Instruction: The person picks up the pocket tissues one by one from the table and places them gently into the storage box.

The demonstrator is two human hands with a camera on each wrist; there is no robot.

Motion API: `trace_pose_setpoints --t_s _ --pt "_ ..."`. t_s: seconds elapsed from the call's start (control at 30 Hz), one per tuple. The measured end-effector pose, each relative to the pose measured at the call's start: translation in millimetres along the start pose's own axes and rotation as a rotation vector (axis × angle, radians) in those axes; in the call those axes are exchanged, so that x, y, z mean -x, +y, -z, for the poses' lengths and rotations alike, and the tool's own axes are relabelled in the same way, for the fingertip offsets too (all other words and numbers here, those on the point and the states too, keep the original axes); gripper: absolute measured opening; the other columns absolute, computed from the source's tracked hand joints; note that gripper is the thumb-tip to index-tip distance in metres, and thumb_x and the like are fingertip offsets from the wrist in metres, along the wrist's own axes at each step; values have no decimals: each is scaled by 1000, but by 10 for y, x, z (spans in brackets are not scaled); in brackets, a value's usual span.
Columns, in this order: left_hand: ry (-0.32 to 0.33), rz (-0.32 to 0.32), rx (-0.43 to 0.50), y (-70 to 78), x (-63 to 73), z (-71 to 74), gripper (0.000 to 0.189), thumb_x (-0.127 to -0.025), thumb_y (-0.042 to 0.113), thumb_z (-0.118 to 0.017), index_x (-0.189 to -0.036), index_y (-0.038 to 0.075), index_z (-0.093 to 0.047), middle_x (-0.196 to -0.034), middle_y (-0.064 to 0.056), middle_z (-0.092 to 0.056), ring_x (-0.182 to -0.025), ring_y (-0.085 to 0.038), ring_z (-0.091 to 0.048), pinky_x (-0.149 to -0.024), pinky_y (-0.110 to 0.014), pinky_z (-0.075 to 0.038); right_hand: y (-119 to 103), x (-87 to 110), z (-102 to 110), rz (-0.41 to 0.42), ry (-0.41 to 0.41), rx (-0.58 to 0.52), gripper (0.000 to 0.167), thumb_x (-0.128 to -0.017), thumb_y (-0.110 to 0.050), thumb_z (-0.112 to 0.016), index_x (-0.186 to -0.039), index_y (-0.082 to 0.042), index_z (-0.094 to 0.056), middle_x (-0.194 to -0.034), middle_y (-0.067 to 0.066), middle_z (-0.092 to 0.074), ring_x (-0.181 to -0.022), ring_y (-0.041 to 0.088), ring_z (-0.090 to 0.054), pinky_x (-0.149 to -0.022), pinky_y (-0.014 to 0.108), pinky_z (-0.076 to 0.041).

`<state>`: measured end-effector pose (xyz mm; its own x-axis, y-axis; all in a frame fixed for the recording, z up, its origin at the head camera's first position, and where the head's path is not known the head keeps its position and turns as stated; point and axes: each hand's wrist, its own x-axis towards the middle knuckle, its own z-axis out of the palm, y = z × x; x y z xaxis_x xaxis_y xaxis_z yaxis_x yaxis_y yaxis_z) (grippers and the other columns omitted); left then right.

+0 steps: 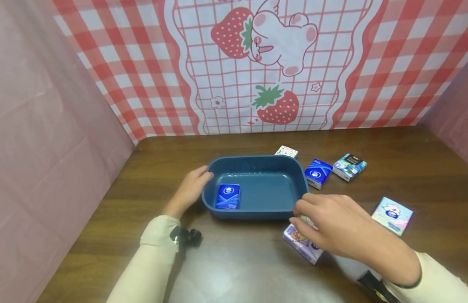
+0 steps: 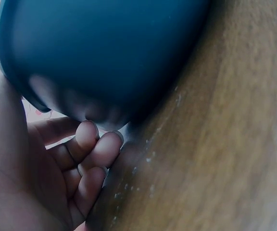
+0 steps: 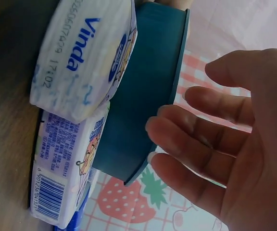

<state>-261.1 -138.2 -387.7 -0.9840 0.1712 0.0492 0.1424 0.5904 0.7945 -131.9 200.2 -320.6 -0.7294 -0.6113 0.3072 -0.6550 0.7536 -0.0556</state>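
A dark teal plastic basin [image 1: 253,214] sits on the table, with a blue tissue pack [image 1: 228,196] lying inside at its left. My left hand [image 1: 192,185] holds the basin's left end, thumb over the rim and fingers curled against the outer wall [image 2: 105,43]. Over the basin's front right corner hovers my right hand [image 1: 332,223], its fingers loosely bent and holding nothing. Below it lies a purple tissue pack [image 1: 302,244], partly hidden by the fingers. In the right wrist view, a pack marked Vinda [image 3: 83,57] and a pack with a barcode [image 3: 64,168] sit end to end beside the basin.
Right of the basin lie another blue pack [image 1: 318,172], a dark floral pack [image 1: 349,167] and a pastel pack [image 1: 393,215]. A whitish pack [image 1: 287,151] shows behind the basin's back rim. A red checked cloth [image 1: 143,67] hangs behind the wooden table [image 1: 219,261].
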Motion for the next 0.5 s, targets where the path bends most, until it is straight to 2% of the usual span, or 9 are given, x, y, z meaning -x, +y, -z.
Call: trace_pose_setpoints --t_s 0.13,0.27,0.5 --pt "1 -3 -3 -2 -6 -1 43 -102 31 -48 -132 4 -61 -126 -14 -65 -120 -32 -58 -105 -54 -43 -16 37 15 -19 -94 9 19 -89 -39 -72 -99 -23 -73 -84 -14 -62 -64 -3 -50 -57 22 -50" --pt "-2 7 1 -7 -5 -6 45 -102 31 -48 -135 4 -59 -130 -15 -63 -124 -33 -56 -107 -54 -41 -29 53 22 -55 -192 0 29 -91 -45 -70 -109 -22 -72 -89 -12 -64 -70 -1 -54 -62 24 -53" --pt "-13 19 18 -23 -1 -14 48 -103 33 -47 -140 4 -55 -137 -15 -59 -130 -34 -52 -109 -55 -39 -11 82 -16 -55 -216 -36 34 -92 -49 -66 -113 -23 -71 -93 -13 -66 -74 1 -59 -66 27 -56"
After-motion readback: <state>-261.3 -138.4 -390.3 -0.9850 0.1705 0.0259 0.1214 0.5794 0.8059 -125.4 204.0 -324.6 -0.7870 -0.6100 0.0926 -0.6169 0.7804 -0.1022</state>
